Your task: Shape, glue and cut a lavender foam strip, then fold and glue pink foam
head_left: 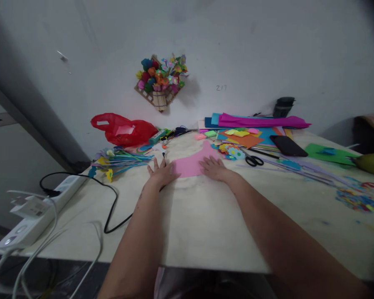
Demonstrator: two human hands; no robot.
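Resting open | right hand (213, 168) on pink sheet (189, 165) | left hand (162, 173) over black cord (114, 200) | scissors (254, 160) nearby

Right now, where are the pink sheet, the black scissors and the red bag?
Pink sheet (190, 164): head view, its middle, between the hands.
Black scissors (260, 160): head view, rim of a finger loop.
Red bag (143, 132): head view, its crumpled right side.

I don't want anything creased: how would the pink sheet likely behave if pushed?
The pink sheet looks thin, so it is probably light and floppy. Lying flat, it would likely slide once the right hand lifts off; its narrow upper tip might fold first.
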